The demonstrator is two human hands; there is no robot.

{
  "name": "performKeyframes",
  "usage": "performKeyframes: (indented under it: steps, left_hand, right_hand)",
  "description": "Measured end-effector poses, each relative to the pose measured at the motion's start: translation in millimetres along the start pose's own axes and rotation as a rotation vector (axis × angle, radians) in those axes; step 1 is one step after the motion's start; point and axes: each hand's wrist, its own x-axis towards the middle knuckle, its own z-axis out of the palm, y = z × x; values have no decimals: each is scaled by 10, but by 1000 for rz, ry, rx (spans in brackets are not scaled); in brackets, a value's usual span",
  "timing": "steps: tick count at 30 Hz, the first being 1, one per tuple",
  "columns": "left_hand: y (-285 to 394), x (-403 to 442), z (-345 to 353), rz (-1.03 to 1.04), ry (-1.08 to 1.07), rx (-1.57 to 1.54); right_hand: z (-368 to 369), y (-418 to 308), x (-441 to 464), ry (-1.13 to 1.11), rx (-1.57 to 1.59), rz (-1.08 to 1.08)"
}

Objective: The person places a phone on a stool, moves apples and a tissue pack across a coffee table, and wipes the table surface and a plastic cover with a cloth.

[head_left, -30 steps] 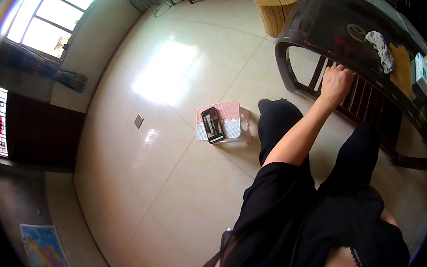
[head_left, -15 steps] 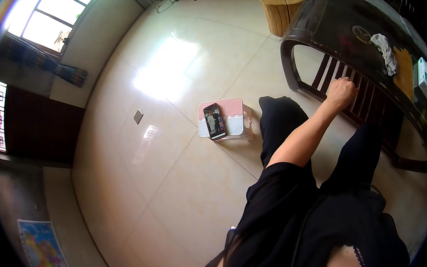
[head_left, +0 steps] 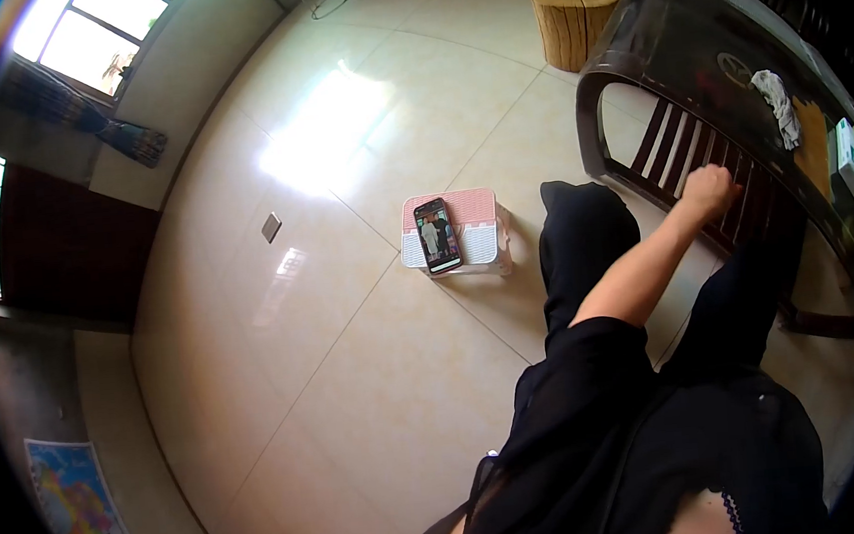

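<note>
My left hand (head_left: 710, 192) is closed in a loose fist, back upward, above the slatted lower shelf (head_left: 678, 147) of a dark wooden table (head_left: 664, 32). Its fingertips curl out of sight, so anything inside is hidden. The bare forearm reaches out from a black sleeve, over my legs in black trousers (head_left: 586, 244). My right hand is outside the picture. To the left of my knees, a smartphone (head_left: 437, 236) with its screen lit leans across the top of a small pink and white plastic stool (head_left: 478, 208).
On the table lie a crumpled whitish cloth (head_left: 778, 109), a yellowish-brown flat item (head_left: 813, 141) and a white and green packet (head_left: 852, 158). A log stool (head_left: 573, 20) stands behind the table's far end. A small grey plate (head_left: 271, 227) is on the tiled floor.
The view has shifted slightly. My left fist and both knees appear a little farther right, and the fist stays closed over the slats. The phone remains on the plastic stool.
</note>
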Motion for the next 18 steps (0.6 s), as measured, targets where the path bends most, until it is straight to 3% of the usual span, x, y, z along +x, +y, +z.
performKeyframes:
  steps: [5,6,8,11,13,15,17,18]
  left_hand:
    - [46,-235,875,-293,-116,-284]
    - [-18,-313,1090,-329,-143,-324]
    - [-55,-478,1259,-345,-323,-320]
    - [-40,-537,1228,-346,-323,-312]
    - [-37,-499,1104,-377,-284,-350]
    - [-104,-424,1079,-428,-219,-419]
    - [-206,-404,1126,-469,-222,-454]
    - [-246,-394,1147,-503,-229,-492]
  right_hand:
    - [14,-344,33,63,30,-31]
    - [-478,-492,404,-193,43,-112]
    - [-670,-801,681,-163,-53,-274]
    - [-1112,-1180,1433,42,-107,-292]
    - [-1161,-1359,1785,24,-227,-275]
    - [-914,-1516,1981,1,-350,-266]
    - [-545,-1666,1980,-67,-736,-344]
    - [46,-1584,1598,-10,-758,-338]
